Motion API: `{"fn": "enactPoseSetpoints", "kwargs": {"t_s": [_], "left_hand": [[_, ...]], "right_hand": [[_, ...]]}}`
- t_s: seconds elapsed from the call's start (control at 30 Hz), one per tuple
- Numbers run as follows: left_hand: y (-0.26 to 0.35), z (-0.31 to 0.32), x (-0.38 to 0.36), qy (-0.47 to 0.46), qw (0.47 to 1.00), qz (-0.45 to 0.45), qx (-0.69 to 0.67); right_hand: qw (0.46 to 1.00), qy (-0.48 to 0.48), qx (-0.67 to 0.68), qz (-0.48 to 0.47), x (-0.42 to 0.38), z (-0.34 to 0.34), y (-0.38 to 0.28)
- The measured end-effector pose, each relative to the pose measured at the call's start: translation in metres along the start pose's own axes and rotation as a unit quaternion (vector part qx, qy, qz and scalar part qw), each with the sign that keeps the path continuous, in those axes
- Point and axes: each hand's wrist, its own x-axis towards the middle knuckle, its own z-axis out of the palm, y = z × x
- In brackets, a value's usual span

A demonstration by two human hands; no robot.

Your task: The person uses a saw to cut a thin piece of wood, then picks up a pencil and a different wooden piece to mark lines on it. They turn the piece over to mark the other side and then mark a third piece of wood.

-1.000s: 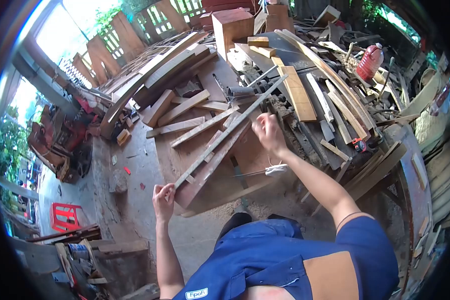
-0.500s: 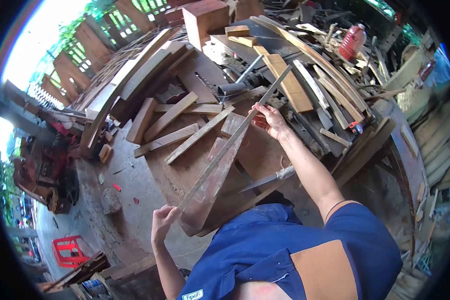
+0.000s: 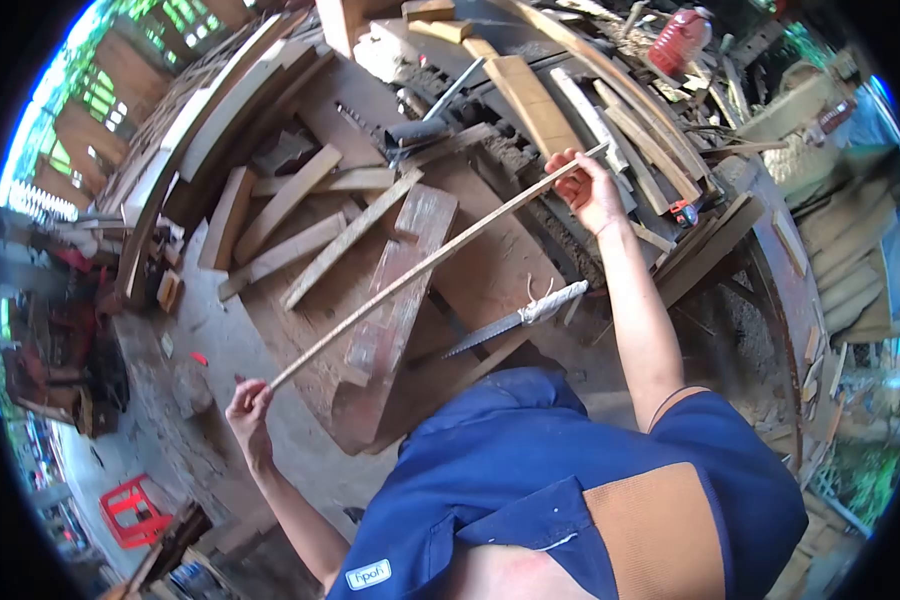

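Note:
A long thin wooden strip is held slantwise in the air between my hands. My left hand pinches its lower end, at the left over the floor. Near the upper end, my right hand has its fingers closed round the strip. Below the strip lies a worn, reddish plank on the work surface. A saw with a white-wrapped handle rests to the right of that plank, under my right forearm. Several short wood pieces lie crossed beyond the strip.
Long boards are stacked at the back left. A thick timber piece and loose sticks lie at the back right, near a red plastic jug and a small tape measure. A red stool is at the lower left.
Both hands still hold the strip. My left hand has moved left and my right hand right; the strip now slopes less steeply. The camera view has shifted, showing more of the saw.

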Motion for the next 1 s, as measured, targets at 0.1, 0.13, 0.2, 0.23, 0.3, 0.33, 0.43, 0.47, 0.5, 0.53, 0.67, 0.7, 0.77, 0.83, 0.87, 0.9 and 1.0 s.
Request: {"fn": "enactPoseSetpoints", "kwargs": {"t_s": [0.1,0.13,0.2,0.23,0.3,0.33,0.43,0.47,0.5,0.53,0.67,0.7,0.77,0.83,0.87,0.9,1.0], "left_hand": [[0.002,0.009,-0.008,0.05,0.998,-0.029,-0.02],[0.005,0.014,-0.009,0.048,0.998,-0.029,0.012],[-0.001,0.016,-0.007,0.047,0.996,-0.044,0.057],[-0.012,0.013,-0.005,0.046,0.995,-0.057,0.067],[-0.021,0.015,-0.006,0.073,0.995,-0.054,0.039],[-0.022,0.017,-0.005,0.078,0.996,-0.042,0.007],[-0.016,0.019,-0.005,0.078,0.995,-0.058,-0.016],[-0.019,0.021,-0.005,0.09,0.993,-0.06,-0.049],[-0.025,0.022,-0.007,0.096,0.992,-0.061,-0.048],[-0.031,0.022,-0.007,0.109,0.987,-0.079,-0.085],[-0.041,0.026,-0.009,0.126,0.977,-0.104,-0.137],[-0.042,0.027,-0.009,0.132,0.974,-0.11,-0.145],[-0.044,0.032,-0.007,0.138,0.97,-0.113,-0.166],[-0.044,0.031,-0.01,0.149,0.964,-0.113,-0.191],[-0.043,0.03,-0.01,0.148,0.963,-0.11,-0.199],[-0.043,0.028,-0.01,0.147,0.962,-0.106,-0.206],[-0.022,0.027,-0.01,0.178,0.963,-0.07,-0.188]], "right_hand": [[0.997,-0.065,0.03,0.02,0.003,-0.008,0.002],[0.998,-0.054,0.013,0.019,0.006,-0.012,0.005],[0.999,-0.023,0.007,0.029,0.012,-0.018,0.012],[0.997,-0.061,-0.025,0.037,0.026,-0.041,0.018],[0.995,0.037,-0.067,0.056,0.033,-0.047,0.032],[0.995,0.052,-0.044,0.069,0.037,-0.054,0.039],[0.996,0.056,-0.01,0.069,0.035,-0.061,0.045],[0.996,0.052,-0.019,0.067,0.035,-0.061,0.046],[0.996,0.055,-0.024,0.064,0.035,-0.06,0.046],[0.996,0.059,-0.036,0.064,0.035,-0.059,0.045],[0.994,0.07,-0.057,0.06,0.032,-0.058,0.047],[0.994,0.074,-0.058,0.06,0.033,-0.058,0.047],[0.994,0.076,-0.053,0.06,0.033,-0.059,0.047],[0.994,0.07,-0.042,0.068,0.037,-0.063,0.051],[0.994,0.074,-0.043,0.064,0.039,-0.065,0.05],[0.994,0.079,-0.044,0.059,0.039,-0.064,0.048],[0.992,0.073,-0.086,0.046,0.025,-0.045,0.04]]}}
